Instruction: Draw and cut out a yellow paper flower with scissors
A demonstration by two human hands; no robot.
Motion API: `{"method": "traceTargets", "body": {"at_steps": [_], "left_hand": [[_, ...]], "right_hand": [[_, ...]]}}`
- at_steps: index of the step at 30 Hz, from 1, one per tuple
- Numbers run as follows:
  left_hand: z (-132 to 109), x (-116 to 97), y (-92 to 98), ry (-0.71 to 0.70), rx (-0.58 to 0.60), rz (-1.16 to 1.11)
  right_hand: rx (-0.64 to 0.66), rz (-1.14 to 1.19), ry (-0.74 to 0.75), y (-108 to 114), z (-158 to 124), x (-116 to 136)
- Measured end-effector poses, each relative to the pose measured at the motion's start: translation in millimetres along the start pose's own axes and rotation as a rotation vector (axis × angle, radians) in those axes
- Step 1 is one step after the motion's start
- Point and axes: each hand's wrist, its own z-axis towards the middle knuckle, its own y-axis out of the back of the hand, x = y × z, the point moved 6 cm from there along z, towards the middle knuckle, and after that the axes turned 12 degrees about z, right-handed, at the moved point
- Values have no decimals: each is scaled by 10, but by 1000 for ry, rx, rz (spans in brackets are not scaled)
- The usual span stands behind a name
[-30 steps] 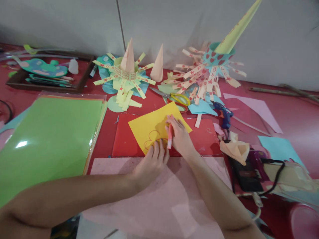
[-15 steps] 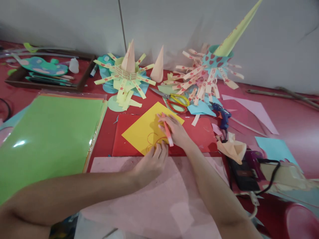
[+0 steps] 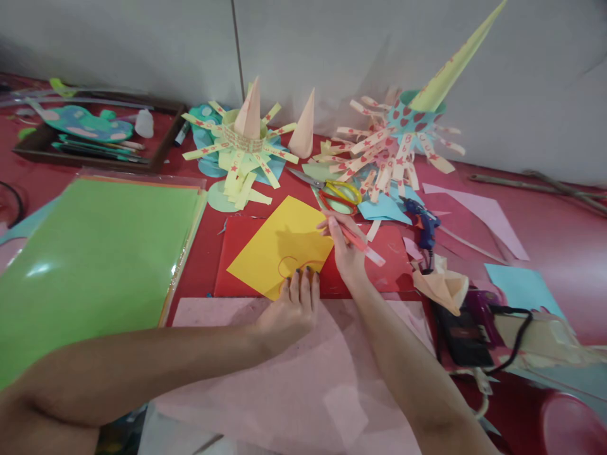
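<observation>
Head view: the right hand [image 3: 349,262] grips a red felt-tip pen [image 3: 372,253] by a yellow paper sheet [image 3: 270,234].
The right hand's fingers are closed around the pen at the sheet's right corner, the barrel slanting out to the right; whether the tip touches the paper cannot be told. The left hand [image 3: 293,313] has its fingers extended, nothing seen gripped, and its fingertips press the sheet's near edge over red curved lines [image 3: 284,259]. The sheet lies askew on a red board [image 3: 389,256]; a pale pink sheet [image 3: 256,379] spreads on its near side. Just beyond the sheet rest scissors [image 3: 320,184]; farther back stands a pink paper cone [image 3: 302,129]. Well to the sheet's right lies a blue glue gun [image 3: 427,227], and to its left a green paper pack [image 3: 109,253].
</observation>
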Motion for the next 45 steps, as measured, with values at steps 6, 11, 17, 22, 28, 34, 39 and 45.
{"method": "traceTargets", "body": {"at_steps": [6, 11, 17, 22, 28, 34, 39, 45], "left_hand": [[18, -14, 14, 29, 9, 51], [-35, -39, -23, 20, 34, -4], [-21, -44, 36, -32, -45, 77], [-16, -34, 42, -26, -66, 57], [-39, -64, 4, -41, -30, 27], [-23, -59, 27, -35, -69, 122], [-19, -60, 36, -27, -95, 121], [-17, -53, 43, -59, -58, 125]], "right_hand": [[55, 153, -237, -136, -94, -165], [94, 93, -247, -231, -172, -136], [98, -16, -218, -225, -194, -127], [107, -34, -221, -225, -191, -161], [126, -37, -223, -241, -186, -138], [130, -20, -217, -242, -193, -150], [94, -12, -222, -222, -192, -154], [-31, 76, -251, -148, -196, -184]]}}
